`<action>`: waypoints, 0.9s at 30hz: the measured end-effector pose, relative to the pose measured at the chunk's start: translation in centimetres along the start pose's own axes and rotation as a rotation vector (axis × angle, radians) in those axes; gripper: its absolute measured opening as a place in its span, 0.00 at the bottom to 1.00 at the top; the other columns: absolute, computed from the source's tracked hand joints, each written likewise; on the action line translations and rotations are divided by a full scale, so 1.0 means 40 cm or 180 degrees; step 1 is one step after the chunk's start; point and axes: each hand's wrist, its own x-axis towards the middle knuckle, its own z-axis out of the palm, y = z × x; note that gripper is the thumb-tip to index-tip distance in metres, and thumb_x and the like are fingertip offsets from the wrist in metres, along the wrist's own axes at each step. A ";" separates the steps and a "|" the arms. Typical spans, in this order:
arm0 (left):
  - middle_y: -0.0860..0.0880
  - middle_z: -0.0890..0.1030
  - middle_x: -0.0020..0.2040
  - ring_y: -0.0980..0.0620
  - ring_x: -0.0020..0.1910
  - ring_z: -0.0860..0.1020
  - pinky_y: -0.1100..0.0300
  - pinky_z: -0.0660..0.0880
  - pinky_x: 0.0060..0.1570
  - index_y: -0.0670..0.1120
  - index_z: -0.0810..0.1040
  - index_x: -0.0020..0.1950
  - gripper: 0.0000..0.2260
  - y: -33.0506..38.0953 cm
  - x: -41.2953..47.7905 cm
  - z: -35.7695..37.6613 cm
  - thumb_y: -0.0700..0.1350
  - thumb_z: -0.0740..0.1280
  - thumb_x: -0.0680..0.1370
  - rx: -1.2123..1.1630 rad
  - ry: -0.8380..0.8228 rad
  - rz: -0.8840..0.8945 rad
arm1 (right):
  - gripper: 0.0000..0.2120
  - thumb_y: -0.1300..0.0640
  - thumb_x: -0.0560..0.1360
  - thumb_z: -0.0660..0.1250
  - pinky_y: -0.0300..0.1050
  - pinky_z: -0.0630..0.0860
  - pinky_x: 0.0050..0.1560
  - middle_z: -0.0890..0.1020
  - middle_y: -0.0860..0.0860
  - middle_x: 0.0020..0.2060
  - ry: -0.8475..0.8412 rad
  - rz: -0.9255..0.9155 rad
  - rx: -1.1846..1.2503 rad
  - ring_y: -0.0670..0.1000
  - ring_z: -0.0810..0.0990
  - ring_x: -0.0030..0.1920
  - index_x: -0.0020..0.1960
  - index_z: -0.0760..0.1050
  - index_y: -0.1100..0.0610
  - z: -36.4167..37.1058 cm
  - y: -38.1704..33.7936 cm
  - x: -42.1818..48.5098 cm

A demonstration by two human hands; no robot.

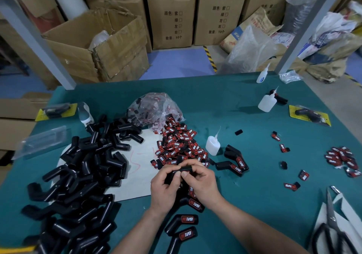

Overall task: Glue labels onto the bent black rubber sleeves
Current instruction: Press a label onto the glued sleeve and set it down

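Both hands are over the middle of the green tabletop (215, 101), toward its near edge, and together they grip one bent black sleeve (183, 170). The left hand (166, 188) is curled round the sleeve's left part. The right hand (202, 181) is closed over its right part. Both thumb tips meet on top, where a trace of red label (186, 173) shows. A large heap of unlabelled sleeves (82, 175) occupies the left side of the tabletop, partly on a white sheet (141, 167). A loose pile of labels (180, 146) lies just beyond the hands, spilling from a clear bag (154, 107) further back. A glue bottle (212, 145) stands just right of that pile. Two labelled sleeves (236, 161) lie right of the bottle, and more finished sleeves (185, 226) lie at the near edge between the forearms. Scissors (331, 226) lie at the near right corner. Scattered labels (341, 158) are near the right edge.
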 end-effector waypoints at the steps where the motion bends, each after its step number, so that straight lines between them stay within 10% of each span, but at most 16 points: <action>1: 0.56 0.85 0.50 0.53 0.51 0.83 0.63 0.77 0.54 0.60 0.82 0.53 0.07 0.002 0.001 0.001 0.49 0.68 0.78 0.0005 0.0008 0.0009 | 0.05 0.58 0.73 0.72 0.46 0.77 0.57 0.84 0.55 0.51 -0.0004 -0.0004 0.0017 0.54 0.83 0.53 0.39 0.83 0.56 -0.001 -0.002 0.001; 21: 0.54 0.86 0.51 0.51 0.48 0.83 0.48 0.81 0.50 0.62 0.83 0.56 0.08 -0.012 -0.002 -0.004 0.51 0.67 0.79 0.0005 0.0013 -0.0160 | 0.11 0.57 0.74 0.71 0.41 0.76 0.55 0.84 0.54 0.52 -0.0230 0.0280 0.0293 0.50 0.83 0.51 0.34 0.82 0.53 -0.011 -0.020 0.011; 27: 0.55 0.86 0.50 0.53 0.48 0.83 0.57 0.80 0.51 0.63 0.83 0.55 0.08 -0.010 -0.001 -0.005 0.52 0.67 0.79 0.0017 0.0039 -0.0192 | 0.11 0.56 0.75 0.70 0.42 0.76 0.55 0.84 0.53 0.52 -0.0276 0.0240 0.0234 0.51 0.83 0.51 0.34 0.83 0.50 -0.010 -0.032 0.010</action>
